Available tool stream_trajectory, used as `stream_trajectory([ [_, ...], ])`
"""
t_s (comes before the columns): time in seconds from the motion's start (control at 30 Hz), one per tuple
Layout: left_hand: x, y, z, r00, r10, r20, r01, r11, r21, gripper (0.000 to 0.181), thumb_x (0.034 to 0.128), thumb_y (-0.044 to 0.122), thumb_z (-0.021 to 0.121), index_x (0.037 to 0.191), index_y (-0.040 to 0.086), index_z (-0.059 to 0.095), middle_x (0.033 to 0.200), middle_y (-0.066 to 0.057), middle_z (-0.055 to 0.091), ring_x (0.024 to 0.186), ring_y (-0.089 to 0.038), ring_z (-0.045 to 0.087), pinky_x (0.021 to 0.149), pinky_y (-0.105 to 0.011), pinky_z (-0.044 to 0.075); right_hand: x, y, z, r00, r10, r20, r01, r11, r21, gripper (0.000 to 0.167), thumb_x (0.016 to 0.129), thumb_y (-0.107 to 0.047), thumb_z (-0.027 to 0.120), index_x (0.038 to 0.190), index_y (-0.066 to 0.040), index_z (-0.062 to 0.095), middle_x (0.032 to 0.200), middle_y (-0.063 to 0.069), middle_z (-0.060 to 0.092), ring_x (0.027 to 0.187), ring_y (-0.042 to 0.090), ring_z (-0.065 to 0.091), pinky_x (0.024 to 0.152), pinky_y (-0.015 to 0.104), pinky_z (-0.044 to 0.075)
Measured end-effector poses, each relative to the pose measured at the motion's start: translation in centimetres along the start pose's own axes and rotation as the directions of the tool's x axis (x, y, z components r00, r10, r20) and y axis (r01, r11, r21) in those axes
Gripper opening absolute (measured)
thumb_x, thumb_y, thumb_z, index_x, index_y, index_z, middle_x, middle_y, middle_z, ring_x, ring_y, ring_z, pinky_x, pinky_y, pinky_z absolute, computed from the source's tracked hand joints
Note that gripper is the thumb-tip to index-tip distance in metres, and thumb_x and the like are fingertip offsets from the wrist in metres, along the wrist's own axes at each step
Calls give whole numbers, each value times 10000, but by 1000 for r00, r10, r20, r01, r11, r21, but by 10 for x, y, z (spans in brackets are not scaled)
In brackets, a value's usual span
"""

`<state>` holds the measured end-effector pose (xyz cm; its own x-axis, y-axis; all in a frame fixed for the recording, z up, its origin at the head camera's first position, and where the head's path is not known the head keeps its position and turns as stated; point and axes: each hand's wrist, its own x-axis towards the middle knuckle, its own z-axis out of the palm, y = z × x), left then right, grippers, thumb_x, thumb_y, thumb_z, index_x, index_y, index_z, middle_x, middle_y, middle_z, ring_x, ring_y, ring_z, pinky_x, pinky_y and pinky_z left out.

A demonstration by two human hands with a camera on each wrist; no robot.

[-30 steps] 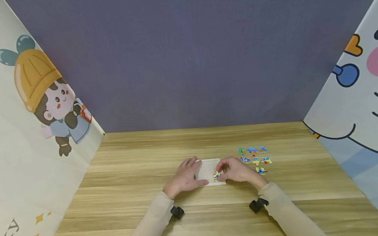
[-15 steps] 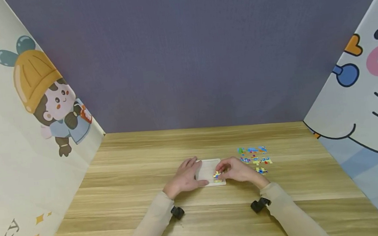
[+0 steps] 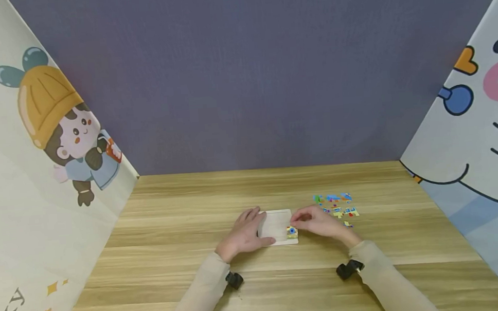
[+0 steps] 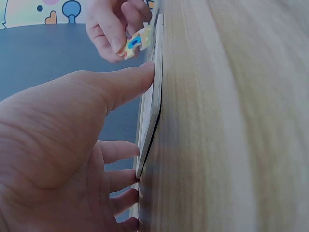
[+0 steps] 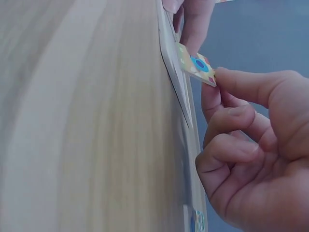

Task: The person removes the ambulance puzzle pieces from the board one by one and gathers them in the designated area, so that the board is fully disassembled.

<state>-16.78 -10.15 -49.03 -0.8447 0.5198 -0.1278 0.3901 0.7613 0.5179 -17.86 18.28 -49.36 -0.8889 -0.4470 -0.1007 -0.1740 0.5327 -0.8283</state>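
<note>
A pale, flat puzzle board (image 3: 276, 221) lies on the wooden table. My left hand (image 3: 245, 233) rests against its left side, thumb (image 4: 133, 79) on the near edge and fingers extended. Thumb and forefinger of my right hand (image 3: 317, 222) pinch the right edge of a yellow jigsaw piece (image 5: 197, 65) with a blue ring. In the right wrist view the piece is tilted, its far end at the board; whether it touches the surface cannot be told. It sits over the board's lower right corner.
Several loose jigsaw pieces (image 3: 333, 198) lie in rows to the right of the board, partly behind my right hand. A dark panel (image 3: 261, 86) rises behind the table (image 3: 191, 204), with printed walls on both sides.
My right hand has shifted slightly right with the yellow piece, uncovering its blue ring and covering more loose pieces. The left hand and the board stay almost in place.
</note>
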Motion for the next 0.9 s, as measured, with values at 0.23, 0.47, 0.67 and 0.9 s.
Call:
stream_trajectory([
  [0.23,-1,-1,0,1000,3,1,-3,1000,-2,872,977,538,706,1647,81,389,1769,-184,234,1637,-401,211,1358,-546,151,-10,1,-15,998,58,-28,-56,995,79,267,1048,-256,689,1202,-48,752,1182,126,745,831,116,607,683,251,509],
  [0.47,-2,-3,0,1000,7,5,-7,1000,-7,873,979,542,702,1650,84,383,1772,-179,226,1640,-400,203,1358,-551,142,-24,8,-30,995,82,-61,-77,993,91,308,1066,-255,665,1258,-19,716,1174,127,739,748,92,567,582,239,464],
  [0.67,-1,-4,1,1000,7,8,-7,1000,-3,872,983,546,696,1652,85,380,1773,-174,226,1641,-394,203,1359,-546,146,-33,19,-43,988,120,-94,-111,989,93,345,1051,-284,689,1266,-16,717,1124,109,760,680,112,550,535,244,457],
  [0.9,-1,-5,2,1000,13,4,-13,1000,0,878,980,558,692,1651,83,382,1772,-176,227,1639,-396,206,1359,-543,148,-45,28,-58,978,151,-140,-136,984,113,396,1055,-277,683,1313,24,679,1211,164,736,665,45,517,555,232,456],
])
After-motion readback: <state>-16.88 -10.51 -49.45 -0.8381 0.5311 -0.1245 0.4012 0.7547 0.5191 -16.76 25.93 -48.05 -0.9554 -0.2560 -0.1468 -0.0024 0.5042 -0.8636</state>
